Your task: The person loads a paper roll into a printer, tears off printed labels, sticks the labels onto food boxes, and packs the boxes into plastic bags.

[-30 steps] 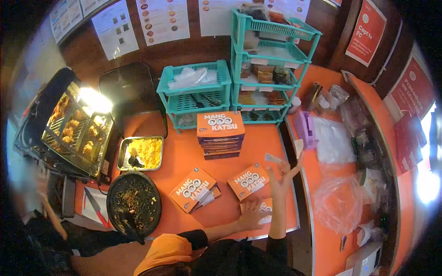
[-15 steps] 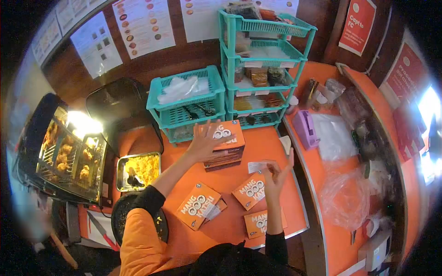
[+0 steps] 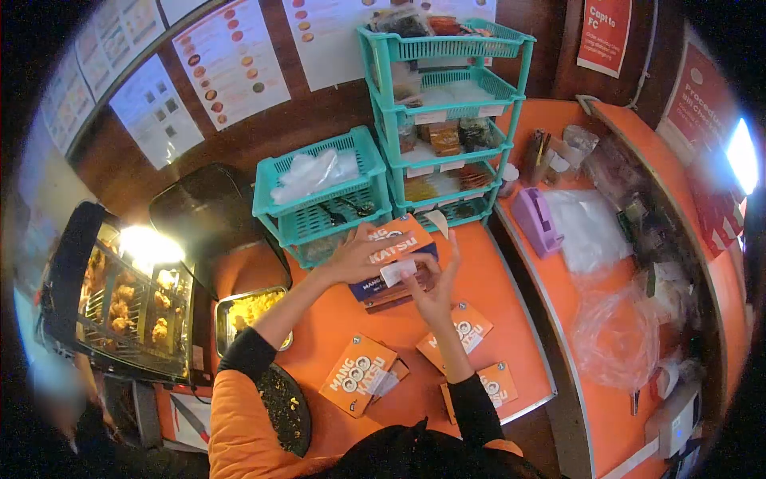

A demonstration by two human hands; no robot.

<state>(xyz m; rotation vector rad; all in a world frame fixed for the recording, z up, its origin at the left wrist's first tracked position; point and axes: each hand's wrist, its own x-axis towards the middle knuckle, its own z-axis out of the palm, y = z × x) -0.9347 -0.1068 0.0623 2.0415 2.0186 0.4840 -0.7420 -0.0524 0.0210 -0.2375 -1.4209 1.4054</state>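
My left hand (image 3: 351,259) steadies the left side of the top orange food box (image 3: 403,239), which reads "Katsu", on a stack of boxes. The fingers lie against the box's top and edge. My right hand (image 3: 435,297) pinches a small white paper label (image 3: 397,272) with thumb and fingers, up against the front of that box. Near my raised right index finger is another white paper piece (image 3: 438,222), seemingly stuck to the fingertip. Closer to me lie orange boxes: a left pair (image 3: 355,375), one at the middle right (image 3: 471,327) and one in front (image 3: 499,385), some with white labels.
A teal basket rack (image 3: 447,104) and a lower teal basket (image 3: 319,184) stand behind. At left are a lit fried-food warmer (image 3: 132,295), a metal tray (image 3: 219,323) of yellow food and a dark pan (image 3: 287,415). A purple tape dispenser (image 3: 536,223) sits right.
My right hand has moved left to the box stack, bringing the white label and paper piece. My left hand, earlier spread over the top box, now rests against its left side.
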